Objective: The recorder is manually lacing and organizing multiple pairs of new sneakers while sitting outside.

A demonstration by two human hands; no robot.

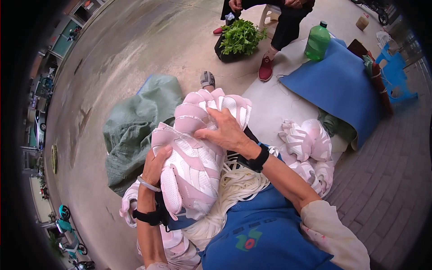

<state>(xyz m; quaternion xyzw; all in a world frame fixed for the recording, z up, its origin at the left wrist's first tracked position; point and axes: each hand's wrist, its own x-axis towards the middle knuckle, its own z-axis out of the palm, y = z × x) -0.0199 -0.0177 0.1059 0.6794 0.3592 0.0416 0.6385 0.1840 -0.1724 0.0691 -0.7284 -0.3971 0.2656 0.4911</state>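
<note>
A stack of pink and white shoe uppers (193, 157) rests over my lap, nested one against another, with mesh panels and pink overlays. My left hand (156, 165) grips the stack's near left side, thumb on top and the other fingers hidden beneath. Across the far part of the stack, my right hand (226, 130) pinches the uppers, thumb and forefinger showing at their edges. A heap of cream flat shoelaces (240, 182) lies on my blue apron (265, 225), right beside the stack.
More shoe uppers (310, 144) are piled to my right, others by my left forearm. A green woven sack (139, 126) lies at the left. Beyond are a blue mat (333, 85), a green bottle (317, 41), leafy greens (243, 38), a blue stool (396, 76) and a seated person (288, 22).
</note>
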